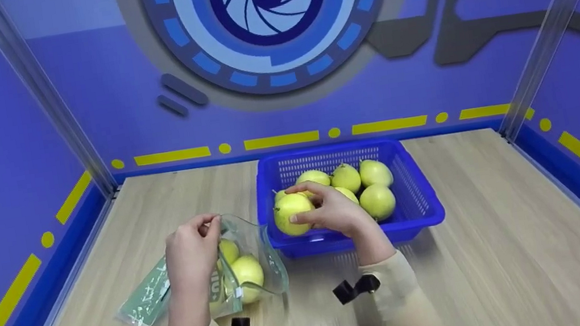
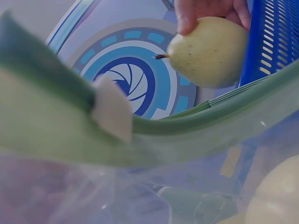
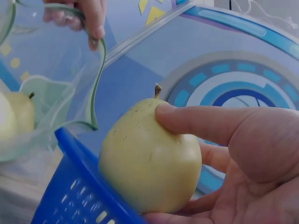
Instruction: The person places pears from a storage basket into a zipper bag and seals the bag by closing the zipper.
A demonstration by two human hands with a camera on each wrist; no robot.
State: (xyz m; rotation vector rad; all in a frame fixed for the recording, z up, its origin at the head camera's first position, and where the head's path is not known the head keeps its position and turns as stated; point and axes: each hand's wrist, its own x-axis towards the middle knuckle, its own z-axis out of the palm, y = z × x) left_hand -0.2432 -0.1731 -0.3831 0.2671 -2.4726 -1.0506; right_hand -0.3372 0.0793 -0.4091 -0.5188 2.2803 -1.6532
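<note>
My left hand [image 1: 191,252] pinches the top edge of a clear and green zip bag [image 1: 272,266], whose mouth gapes toward the basket. Inside the bag sit yellow-green pears [image 1: 248,273]. With thumb and fingers my right hand [image 1: 334,211] grips another pear [image 1: 293,214] at the left rim of a blue basket [image 1: 427,205]. In the right wrist view this held pear [image 3: 149,158] has its stem up and overlaps the basket's rim. The left wrist view shows the bag's green rim [image 2: 187,135] close up, with the held pear [image 2: 210,52] beyond it.
Several more pears [image 1: 378,201] lie in the basket, which stands at the back middle of the wooden table [image 1: 498,247]. A flat green packet [image 1: 146,296] lies left of the bag. Blue panels [image 1: 85,101] wall the table at the back and sides.
</note>
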